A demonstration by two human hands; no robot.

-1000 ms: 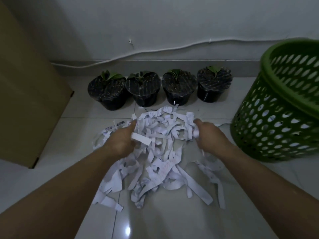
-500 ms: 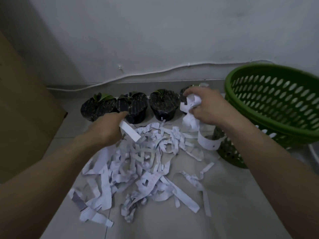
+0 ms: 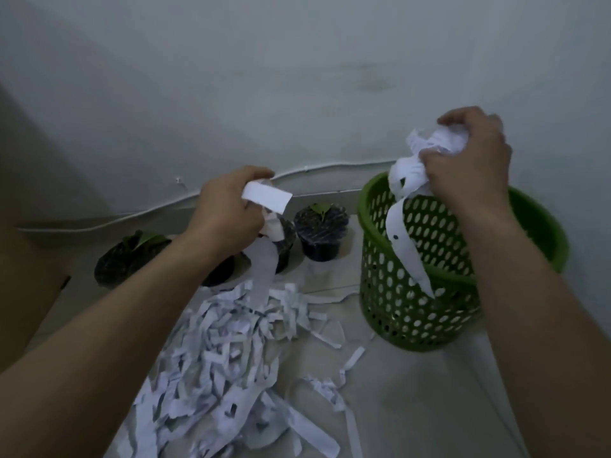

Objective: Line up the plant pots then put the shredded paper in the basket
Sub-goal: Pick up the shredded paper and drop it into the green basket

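My right hand [image 3: 469, 160] grips a bunch of white shredded paper [image 3: 426, 143] above the green perforated basket [image 3: 390, 292]; long strips dangle over its near rim. My left hand [image 3: 228, 213] holds other strips [image 3: 266, 196], lifted over the pots, with one strip hanging down to the pile. A large pile of shredded paper [image 3: 224, 352] lies on the tiled floor. Black plant pots stand in a row by the wall: one at the left [image 3: 125, 259], one at the right [image 3: 320, 233], and those between partly hidden by my left arm.
A brown cardboard box [image 3: 23, 285] stands at the left edge. A white cable [image 3: 132, 214] runs along the base of the wall behind the pots. Loose strips [image 3: 352, 358] lie on the floor between the pile and the basket.
Both hands rose from the pile with paper. My right hand went up and right to above the basket. My left hand lifted strips over the pots.
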